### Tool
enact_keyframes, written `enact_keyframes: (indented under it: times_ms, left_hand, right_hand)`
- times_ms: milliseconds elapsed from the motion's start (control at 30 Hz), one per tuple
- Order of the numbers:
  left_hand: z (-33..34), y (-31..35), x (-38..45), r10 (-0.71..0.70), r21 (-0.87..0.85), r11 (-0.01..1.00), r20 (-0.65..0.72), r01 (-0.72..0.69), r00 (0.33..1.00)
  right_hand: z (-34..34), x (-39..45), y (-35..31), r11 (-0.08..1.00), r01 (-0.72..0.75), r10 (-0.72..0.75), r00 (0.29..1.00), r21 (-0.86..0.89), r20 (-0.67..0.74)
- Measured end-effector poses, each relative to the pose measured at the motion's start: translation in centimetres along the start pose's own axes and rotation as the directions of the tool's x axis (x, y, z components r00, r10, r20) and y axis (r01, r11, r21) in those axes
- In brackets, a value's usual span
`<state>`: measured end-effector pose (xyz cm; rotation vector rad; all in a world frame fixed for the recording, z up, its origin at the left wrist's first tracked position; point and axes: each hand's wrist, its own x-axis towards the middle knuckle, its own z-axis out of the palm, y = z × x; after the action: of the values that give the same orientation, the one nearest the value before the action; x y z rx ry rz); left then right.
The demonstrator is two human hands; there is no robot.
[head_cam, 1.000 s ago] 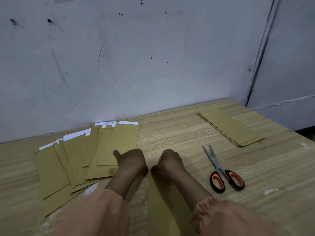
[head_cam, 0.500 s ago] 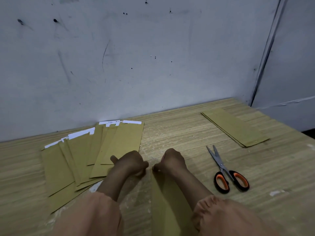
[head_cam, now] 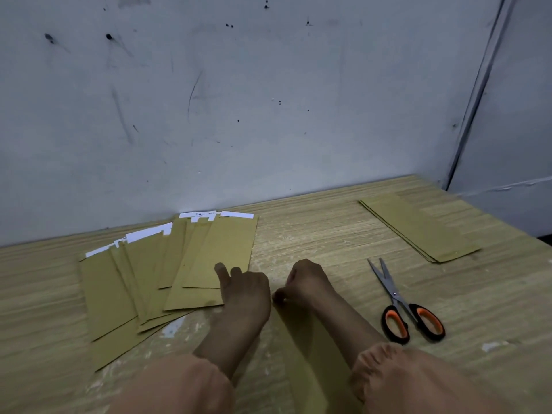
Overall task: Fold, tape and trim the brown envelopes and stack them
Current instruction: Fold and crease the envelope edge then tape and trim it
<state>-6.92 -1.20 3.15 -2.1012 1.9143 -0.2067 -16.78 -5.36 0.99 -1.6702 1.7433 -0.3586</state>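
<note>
Centrally, a brown envelope (head_cam: 310,363) lay lengthwise on the table (head_cam: 328,243) between the forearms. The right hand (head_cam: 304,283) pinched its far end with curled fingers. The left hand (head_cam: 245,286) rested beside it, fingers curled, its grasp could not be determined. Fanned envelopes (head_cam: 167,273) lay left, a neat stack (head_cam: 418,228) far right, scissors (head_cam: 403,306) near the right wrist.

Left hand (head_cam: 248,289) knuckles up, two fingers raised, others curled. Right hand (head_cam: 301,283) fisted, fingertips pinched low at its left. Forearms converge forward, sleeves gathered at wrists.
</note>
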Motion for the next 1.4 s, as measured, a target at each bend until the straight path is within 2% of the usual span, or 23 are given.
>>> enact_keyframes:
  times_ms: [467, 600, 733, 833, 1033, 1167, 1400]
  left_hand:
    - [-0.7, -1.4, 0.8, -0.165, -0.259, 0.942, 0.187, 0.211, 0.968]
    - [-0.5, -1.7, 0.7, -0.160, -0.299, 0.931, 0.180, 0.209, 0.971]
    - [0.7, -2.4, 0.9, -0.122, -0.429, 0.878, 0.227, 0.211, 0.966]
    - [1.0, -2.7, 0.8, -0.133, -0.481, 0.848, 0.211, 0.221, 0.968]
    - [1.0, -2.4, 0.9, -0.140, -0.454, 0.865, 0.189, 0.213, 0.972]
    - [1.4, -2.0, 0.3, -0.149, -0.422, 0.888, 0.110, 0.182, 0.983]
    - [2.0, -1.3, -0.4, -0.191, -0.422, 0.884, 0.064, 0.200, 0.979]
  right_hand:
    - [-0.6, 0.3, -0.1, 0.998, 0.044, -0.043, 0.998, -0.035, 0.036]
    - [-0.8, 0.2, -0.1, 0.997, 0.059, -0.057, 0.997, -0.043, 0.045]
    - [-0.9, 0.0, -0.2, 0.995, 0.082, -0.079, 0.996, -0.049, 0.052]
    - [-1.0, -0.1, -0.3, 0.995, 0.092, -0.089, 0.994, -0.045, 0.059]
    - [-1.3, -0.2, -0.3, 0.995, 0.096, -0.092, 0.993, -0.042, 0.078]
    - [-0.8, -0.3, 0.2, 0.989, 0.146, -0.144, 0.988, -0.019, 0.052]
    - [-0.6, -0.8, 0.4, 0.985, 0.172, -0.172, 0.985, -0.001, 0.007]
